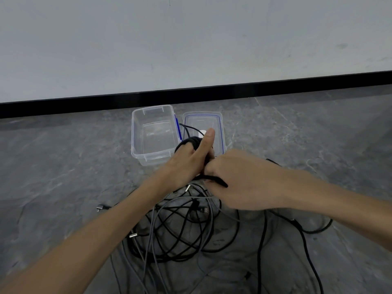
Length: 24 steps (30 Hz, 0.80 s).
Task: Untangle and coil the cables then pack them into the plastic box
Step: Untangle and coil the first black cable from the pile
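A black cable coil [187, 142] is wound around the fingers of my left hand [186, 164], whose thumb sticks up. Just to its right, my right hand [239, 179] pinches the free black end of that cable [214, 179] close against the left palm. Both hands hover above a tangled pile of black and grey cables [182, 225] on the floor. Beyond them stands the clear plastic box [136, 132], open with nothing inside it. Its blue-rimmed lid [220, 126] lies flat to the right of the box, partly hidden by my left thumb.
The floor is grey stone [63, 166]. A white wall with a black skirting board [191, 94] runs just behind the box. Loose cable ends with metal plugs [132, 235] spread out to the left, right and toward me.
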### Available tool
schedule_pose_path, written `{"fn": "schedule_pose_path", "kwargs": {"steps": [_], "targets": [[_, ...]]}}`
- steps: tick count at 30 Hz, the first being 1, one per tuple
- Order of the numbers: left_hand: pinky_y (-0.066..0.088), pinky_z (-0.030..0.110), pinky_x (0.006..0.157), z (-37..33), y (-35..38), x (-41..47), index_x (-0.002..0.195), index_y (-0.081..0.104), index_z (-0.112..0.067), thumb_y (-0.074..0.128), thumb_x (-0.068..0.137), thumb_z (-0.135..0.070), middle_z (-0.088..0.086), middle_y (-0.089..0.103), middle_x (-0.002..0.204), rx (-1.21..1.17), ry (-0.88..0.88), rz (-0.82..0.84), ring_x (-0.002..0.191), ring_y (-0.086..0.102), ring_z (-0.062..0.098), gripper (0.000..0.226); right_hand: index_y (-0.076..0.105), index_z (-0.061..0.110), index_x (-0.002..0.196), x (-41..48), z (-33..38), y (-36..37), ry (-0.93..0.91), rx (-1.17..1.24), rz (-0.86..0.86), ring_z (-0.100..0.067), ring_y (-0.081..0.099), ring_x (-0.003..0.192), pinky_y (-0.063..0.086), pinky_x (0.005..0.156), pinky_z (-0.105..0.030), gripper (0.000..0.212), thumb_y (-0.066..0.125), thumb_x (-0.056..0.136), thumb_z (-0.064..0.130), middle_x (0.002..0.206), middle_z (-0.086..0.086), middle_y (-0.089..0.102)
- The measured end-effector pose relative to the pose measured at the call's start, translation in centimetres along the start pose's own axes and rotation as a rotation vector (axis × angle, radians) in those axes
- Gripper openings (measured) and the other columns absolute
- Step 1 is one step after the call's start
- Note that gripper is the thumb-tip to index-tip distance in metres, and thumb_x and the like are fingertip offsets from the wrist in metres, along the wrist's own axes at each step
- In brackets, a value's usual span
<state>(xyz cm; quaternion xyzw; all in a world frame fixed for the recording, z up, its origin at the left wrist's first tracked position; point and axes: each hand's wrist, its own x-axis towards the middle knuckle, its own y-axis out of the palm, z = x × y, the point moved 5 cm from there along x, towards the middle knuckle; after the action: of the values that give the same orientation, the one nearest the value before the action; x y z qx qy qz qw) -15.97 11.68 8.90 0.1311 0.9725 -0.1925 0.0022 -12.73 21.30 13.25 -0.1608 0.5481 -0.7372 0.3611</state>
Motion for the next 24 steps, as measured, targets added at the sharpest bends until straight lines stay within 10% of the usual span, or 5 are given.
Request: {"fn": "schedule_pose_path", "kwargs": {"steps": [7, 12, 17, 24], "targets": [[0.051, 0.037, 0.07, -0.7, 2.6, -1.8, 0.068, 0.044, -0.003, -0.005, 0.072, -0.081, 0.003, 0.039, 0.049, -0.275, -0.136, 0.499, 0.041, 0.037, 0.017, 0.092, 0.066, 0.018, 0.067, 0.2, -1.0, -5.3, -0.18, 0.117, -0.025, -0.004, 0.052, 0.051, 0.036, 0.052, -0.01, 0.02, 0.072, 0.083, 0.028, 0.051, 0.011, 0.056], [0.05, 0.023, 0.061, -2.1, 4.3, -3.7, 0.066, 0.043, -0.018, 0.04, 0.076, -0.08, -0.009, 0.033, 0.045, -0.686, -0.221, 0.779, 0.033, 0.032, 0.005, 0.063, 0.065, 0.005, 0.074, 1.5, -4.6, -6.0, -0.237, 0.582, -0.039, -0.037, 0.038, 0.053, 0.034, 0.051, -0.033, 0.03, 0.074, 0.077, 0.033, 0.059, -0.028, 0.049], [0.051, 0.021, 0.06, -3.9, 3.1, -3.1, 0.063, 0.05, -0.019, 0.042, 0.096, -0.043, -0.008, 0.03, 0.043, -0.947, -0.19, 0.814, 0.032, 0.029, 0.007, 0.041, 0.065, 0.023, 0.062, 2.1, -8.2, -3.5, -0.1, 0.953, -0.052, -0.017, 0.027, 0.05, 0.029, 0.051, -0.023, 0.025, 0.063, 0.08, 0.04, 0.055, -0.008, 0.035], [0.053, 0.024, 0.059, -5.7, 1.6, -2.2, 0.058, 0.051, -0.012, 0.034, 0.089, -0.067, -0.002, 0.03, 0.041, -1.345, -0.11, 0.717, 0.032, 0.027, 0.014, 0.065, 0.057, 0.022, 0.059, 2.3, -7.2, 2.8, 0.01, 1.205, -0.056, -0.007, 0.026, 0.045, 0.021, 0.048, -0.022, 0.042, 0.043, 0.098, 0.021, 0.049, 0.008, 0.037]]}}
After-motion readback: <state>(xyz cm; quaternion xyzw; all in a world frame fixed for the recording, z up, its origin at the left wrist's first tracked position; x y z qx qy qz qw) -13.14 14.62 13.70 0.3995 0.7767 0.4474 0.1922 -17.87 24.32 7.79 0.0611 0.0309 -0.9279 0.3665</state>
